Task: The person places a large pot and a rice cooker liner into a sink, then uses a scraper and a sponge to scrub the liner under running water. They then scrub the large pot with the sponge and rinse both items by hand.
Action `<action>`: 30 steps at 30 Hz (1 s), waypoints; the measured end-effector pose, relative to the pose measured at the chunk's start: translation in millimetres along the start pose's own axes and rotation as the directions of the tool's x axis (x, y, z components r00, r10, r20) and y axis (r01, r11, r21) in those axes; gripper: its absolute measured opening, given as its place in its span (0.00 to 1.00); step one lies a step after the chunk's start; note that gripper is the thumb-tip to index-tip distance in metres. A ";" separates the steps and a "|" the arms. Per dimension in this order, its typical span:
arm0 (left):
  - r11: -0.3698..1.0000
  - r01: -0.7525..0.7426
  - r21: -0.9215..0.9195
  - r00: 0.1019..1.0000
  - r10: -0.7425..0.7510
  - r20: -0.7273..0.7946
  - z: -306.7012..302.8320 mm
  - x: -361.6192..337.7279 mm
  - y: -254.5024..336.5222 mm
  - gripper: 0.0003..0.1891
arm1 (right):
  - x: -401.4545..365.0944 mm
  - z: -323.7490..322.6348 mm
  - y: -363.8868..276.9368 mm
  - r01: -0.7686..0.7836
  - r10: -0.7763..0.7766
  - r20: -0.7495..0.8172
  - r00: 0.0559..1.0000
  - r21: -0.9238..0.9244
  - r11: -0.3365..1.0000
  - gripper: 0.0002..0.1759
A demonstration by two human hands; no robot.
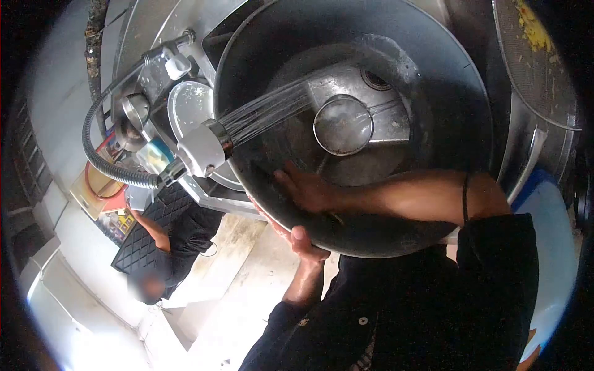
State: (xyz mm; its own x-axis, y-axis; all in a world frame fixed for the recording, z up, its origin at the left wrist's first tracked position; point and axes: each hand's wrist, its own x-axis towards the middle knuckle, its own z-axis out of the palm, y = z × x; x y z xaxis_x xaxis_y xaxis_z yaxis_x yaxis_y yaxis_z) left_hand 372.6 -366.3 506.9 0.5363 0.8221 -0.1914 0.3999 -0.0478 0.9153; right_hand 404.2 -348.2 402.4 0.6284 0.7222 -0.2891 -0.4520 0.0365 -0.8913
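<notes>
A large round dark vessel point(439, 123) is tilted with its wide mouth towards me. Inside its wide rim, a metal surface and a small round strainer point(343, 125) show through what looks like an open bottom. My left hand point(304, 246) grips the near rim from outside, thumb on the edge. My right hand point(306, 190) reaches into the vessel, its fingers apart against the dark inner wall, with nothing that I can make out in it. From the left, a white spray head point(203, 148) shoots thin jets of water into the vessel.
A ribbed hose point(93, 133) curves from the tap to the spray head. Beside it lie a round pale lid point(190, 108) and metal bowls point(131, 123). Another person point(185, 238) in dark clothes is at the lower left. A mesh sieve point(538, 68) with yellow bits is at the upper right.
</notes>
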 end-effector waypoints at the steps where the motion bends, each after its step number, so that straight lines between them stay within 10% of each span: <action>1: 1.000 0.022 0.019 0.999 -0.022 0.035 -2.7 -0.7 1.1 0.31 | 13.7 -6.4 -4.4 0.002 -0.002 0.004 1.000 0.000 1.000 0.30; 3: 0.998 0.034 0.047 0.997 -0.037 0.070 -6.8 -0.4 0.4 0.32 | 55.4 -22.0 -21.3 -0.158 0.149 0.058 0.987 0.230 0.960 0.28; 7: 0.989 -0.132 0.063 0.985 0.124 0.119 3.4 8.9 -4.5 0.34 | 19.7 1.4 -11.3 -0.178 0.178 0.002 0.984 0.114 0.977 0.28; 10: 0.991 -0.125 0.048 0.985 0.118 0.123 -6.1 8.9 -11.0 0.38 | 9.8 -18.1 -2.2 -0.222 0.189 0.277 0.942 0.095 0.970 0.37; 15: 0.961 -0.184 0.209 0.981 0.165 0.104 5.4 12.8 -0.4 0.47 | 63.6 -18.8 61.6 -0.056 0.029 -0.119 0.992 -0.232 0.971 0.28; 22: 0.748 -0.617 0.244 0.773 0.518 0.366 -8.4 30.2 -22.0 0.49 | 79.6 -79.4 22.8 -0.296 0.314 -0.044 0.948 -0.483 0.824 0.37; 24: 0.702 -0.675 0.226 0.728 0.583 0.360 -5.2 35.7 -24.4 0.45 | 96.8 -96.1 22.5 -0.038 0.188 0.124 0.974 -0.732 0.680 0.33; 26: 0.652 -0.738 0.174 0.664 0.657 0.357 -7.8 39.2 -23.0 0.44 | 96.7 -110.2 41.9 -0.177 0.091 -0.166 0.982 -0.629 0.757 0.28; 30: 0.814 -0.516 0.267 0.848 0.441 0.294 -16.0 46.9 -25.5 0.40 | 88.7 -209.9 102.6 -0.299 0.103 -0.285 0.953 -0.825 0.480 0.25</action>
State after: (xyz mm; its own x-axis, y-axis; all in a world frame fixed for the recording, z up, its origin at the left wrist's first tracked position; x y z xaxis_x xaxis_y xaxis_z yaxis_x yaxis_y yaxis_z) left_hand 375.7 -317.4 480.2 0.8498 0.5090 0.1369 0.2472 -0.6143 0.7494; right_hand 546.4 -425.4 212.0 0.7327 0.4949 -0.4673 0.1173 -0.7681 -0.6295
